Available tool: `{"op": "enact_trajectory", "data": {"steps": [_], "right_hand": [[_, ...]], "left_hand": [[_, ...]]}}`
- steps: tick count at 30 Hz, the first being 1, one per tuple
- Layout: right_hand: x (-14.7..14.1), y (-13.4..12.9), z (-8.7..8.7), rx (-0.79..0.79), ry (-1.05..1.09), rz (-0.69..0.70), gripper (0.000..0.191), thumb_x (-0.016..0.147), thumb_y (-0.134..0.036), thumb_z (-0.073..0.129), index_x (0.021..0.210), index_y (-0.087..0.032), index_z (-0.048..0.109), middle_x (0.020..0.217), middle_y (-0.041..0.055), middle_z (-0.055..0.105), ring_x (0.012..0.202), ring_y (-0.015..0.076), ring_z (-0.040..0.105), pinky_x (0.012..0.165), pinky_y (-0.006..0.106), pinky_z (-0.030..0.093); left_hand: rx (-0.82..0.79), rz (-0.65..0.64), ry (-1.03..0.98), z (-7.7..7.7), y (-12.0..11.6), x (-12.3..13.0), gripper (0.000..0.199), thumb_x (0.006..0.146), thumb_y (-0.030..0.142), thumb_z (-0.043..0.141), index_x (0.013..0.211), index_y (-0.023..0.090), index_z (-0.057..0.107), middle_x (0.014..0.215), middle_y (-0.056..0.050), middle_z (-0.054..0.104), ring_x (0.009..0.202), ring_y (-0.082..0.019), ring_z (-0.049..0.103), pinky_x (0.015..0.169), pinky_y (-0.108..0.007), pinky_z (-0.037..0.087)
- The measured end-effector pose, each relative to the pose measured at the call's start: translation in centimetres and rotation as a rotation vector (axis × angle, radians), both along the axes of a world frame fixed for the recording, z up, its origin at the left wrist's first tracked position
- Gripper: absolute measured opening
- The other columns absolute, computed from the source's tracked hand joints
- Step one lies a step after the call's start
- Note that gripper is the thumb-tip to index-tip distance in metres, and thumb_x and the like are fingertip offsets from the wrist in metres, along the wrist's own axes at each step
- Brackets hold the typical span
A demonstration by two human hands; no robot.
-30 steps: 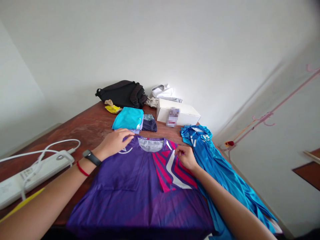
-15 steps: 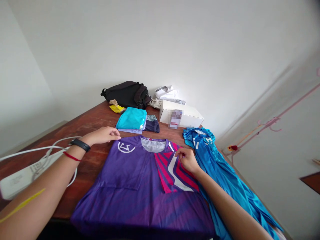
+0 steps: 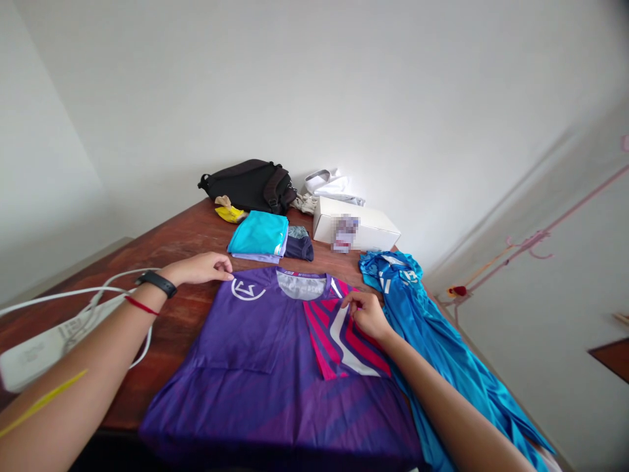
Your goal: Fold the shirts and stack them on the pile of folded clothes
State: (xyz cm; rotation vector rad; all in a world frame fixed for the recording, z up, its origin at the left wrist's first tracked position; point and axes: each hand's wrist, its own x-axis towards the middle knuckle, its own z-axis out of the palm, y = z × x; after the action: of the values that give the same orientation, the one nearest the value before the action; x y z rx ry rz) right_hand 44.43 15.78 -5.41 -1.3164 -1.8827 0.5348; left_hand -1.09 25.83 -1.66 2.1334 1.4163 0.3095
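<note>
A purple short-sleeved jersey (image 3: 289, 406) is spread over the front of the table, its collar at the far side. Both sleeves are folded in across the body; the right one shows pink and white stripes. At the left shoulder corner, my left hand (image 3: 209, 267) has thumb and fingers closed on the fabric's edge. Curled fingers of my right hand (image 3: 367, 313) pinch the jersey near the top of the striped sleeve. Just beyond the collar lies a folded turquoise garment (image 3: 260, 233) on a lilac one.
Crumpled blue shiny clothing (image 3: 442, 354) lies along the right edge. Behind are a black bag (image 3: 246, 183), a white box (image 3: 366, 219), a dark folded cloth (image 3: 299, 246) and a yellow packet (image 3: 228, 213). A white power strip (image 3: 39, 354) with cables sits at left.
My left hand has shifted slightly down onto the jersey's shoulder corner, its thumb now at the edge. My right hand has barely moved, and the jersey lies as before.
</note>
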Motion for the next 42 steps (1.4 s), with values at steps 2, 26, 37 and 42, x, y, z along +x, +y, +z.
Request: {"op": "enact_trajectory", "data": {"steps": [2, 26, 37, 42], "right_hand": [[0.0, 0.0, 0.0, -0.012, -0.006, 0.0, 0.035, 0.055, -0.012, 0.041, 0.07, -0.018, 0.073, 0.053, -0.0005, 0.059, 0.049, 0.0145, 0.05, 0.051, 0.024, 0.034], [0.1, 0.2, -0.2, -0.07, -0.012, 0.014, 0.04, 0.058, -0.007, 0.043, 0.075, -0.015, 0.078, 0.053, 0.0001, 0.059, 0.051, 0.0147, 0.053, 0.053, 0.023, 0.037], [0.1, 0.3, -0.4, -0.098, -0.017, 0.039, 0.042, 0.057, -0.005, 0.043, 0.078, -0.016, 0.078, 0.054, -0.0004, 0.06, 0.053, 0.0152, 0.054, 0.055, 0.024, 0.04], [0.1, 0.3, -0.4, -0.121, -0.022, 0.041, 0.043, 0.057, -0.004, 0.044, 0.079, -0.016, 0.079, 0.055, -0.0005, 0.061, 0.053, 0.0151, 0.054, 0.055, 0.024, 0.04]], "left_hand": [[0.001, -0.009, -0.003, -0.3, 0.2, 0.0, 0.048, 0.074, 0.062, 0.067, 0.099, 0.022, 0.075, 0.092, -0.004, 0.077, 0.088, -0.024, 0.069, 0.077, -0.028, 0.049], [0.115, -0.019, 0.121, -0.1, -0.4, 1.1, 0.051, 0.082, 0.07, 0.055, 0.068, 0.022, 0.063, 0.072, -0.002, 0.067, 0.071, -0.021, 0.06, 0.063, -0.027, 0.038], [0.258, -0.024, 0.149, -1.0, 0.3, 0.5, 0.04, 0.079, 0.062, 0.062, 0.068, 0.023, 0.062, 0.08, -0.005, 0.069, 0.076, -0.024, 0.063, 0.069, -0.03, 0.04], [0.289, 0.003, 0.144, -0.8, 0.1, 0.5, 0.039, 0.076, 0.061, 0.065, 0.067, 0.024, 0.064, 0.082, -0.005, 0.067, 0.079, -0.025, 0.063, 0.071, -0.031, 0.042]]}}
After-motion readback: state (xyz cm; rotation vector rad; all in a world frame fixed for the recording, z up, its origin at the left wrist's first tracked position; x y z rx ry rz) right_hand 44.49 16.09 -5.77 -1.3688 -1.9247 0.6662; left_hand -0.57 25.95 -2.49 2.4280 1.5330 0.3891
